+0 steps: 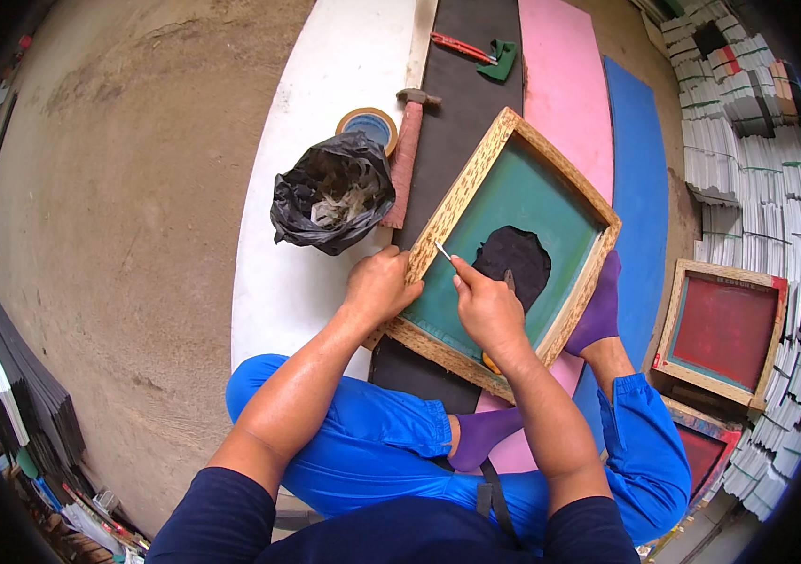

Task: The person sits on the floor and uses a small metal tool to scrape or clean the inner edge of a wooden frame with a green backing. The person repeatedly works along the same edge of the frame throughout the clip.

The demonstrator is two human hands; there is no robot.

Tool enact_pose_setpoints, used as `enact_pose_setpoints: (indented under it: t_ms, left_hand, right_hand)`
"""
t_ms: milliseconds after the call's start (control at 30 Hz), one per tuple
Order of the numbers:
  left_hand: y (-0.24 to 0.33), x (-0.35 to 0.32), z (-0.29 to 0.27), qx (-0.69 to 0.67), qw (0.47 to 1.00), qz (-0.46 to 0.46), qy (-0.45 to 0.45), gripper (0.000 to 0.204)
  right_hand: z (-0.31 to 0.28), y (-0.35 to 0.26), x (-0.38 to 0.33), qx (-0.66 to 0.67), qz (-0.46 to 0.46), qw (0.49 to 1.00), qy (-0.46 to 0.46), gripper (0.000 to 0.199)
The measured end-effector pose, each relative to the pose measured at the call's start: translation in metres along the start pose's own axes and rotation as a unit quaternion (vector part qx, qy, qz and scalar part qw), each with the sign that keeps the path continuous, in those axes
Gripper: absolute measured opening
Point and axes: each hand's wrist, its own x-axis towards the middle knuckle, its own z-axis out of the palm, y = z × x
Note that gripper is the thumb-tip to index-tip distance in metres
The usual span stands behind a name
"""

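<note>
A wooden-framed screen (581, 175) with green mesh lies tilted across my lap and the coloured boards. My left hand (380, 285) is closed on its left rail, near the lower corner. Over the mesh, my right hand (492, 315) grips a slim tool with a pale metal tip (442, 251); the tip is at the inner edge of the left rail. A bit of yellow shows below that hand, perhaps the tool's handle, which the fingers mostly hide. A crumpled black cloth (525, 256) rests on the mesh, right beside my right hand.
Beyond my left hand are a black plastic bag (292, 214) with scraps, a tape roll (383, 120) and a hammer (406, 155). A red cutter (462, 47) and green piece (502, 62) lie farther off. Red-meshed frames (668, 320) and paper stacks (756, 188) stand at right.
</note>
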Motion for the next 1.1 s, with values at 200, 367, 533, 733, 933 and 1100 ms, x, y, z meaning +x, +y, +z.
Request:
enact_pose_setpoints:
  t_ms: [200,367,533,733,933,1100]
  left_hand:
    - [-0.002,0.002,0.011,-0.003,0.998,0.040,0.044,0.034]
    - [-0.005,-0.003,0.004,0.007,0.999,0.026,0.037,0.034]
    - [-0.002,0.002,0.007,0.010,0.999,0.019,0.023,0.036]
    - [0.000,0.001,0.001,0.001,1.000,0.012,0.007,0.039]
    - [-0.003,0.001,0.002,-0.008,1.000,0.017,0.012,0.036]
    - [0.003,0.002,-0.004,0.000,1.000,0.003,-0.003,0.037]
  right_hand:
    - [0.036,0.049,0.023,0.207,-0.021,0.977,-0.053,0.038]
    - [0.010,0.022,0.012,0.049,-0.032,0.997,-0.047,0.037]
    - [0.033,0.057,0.026,0.387,0.035,0.916,-0.100,0.042]
    - [0.045,0.062,0.022,0.191,-0.096,0.977,-0.001,0.042]
    - [0.012,0.050,0.026,0.550,0.164,0.784,-0.238,0.040]
    - [0.039,0.055,0.015,0.209,-0.100,0.973,0.027,0.037]
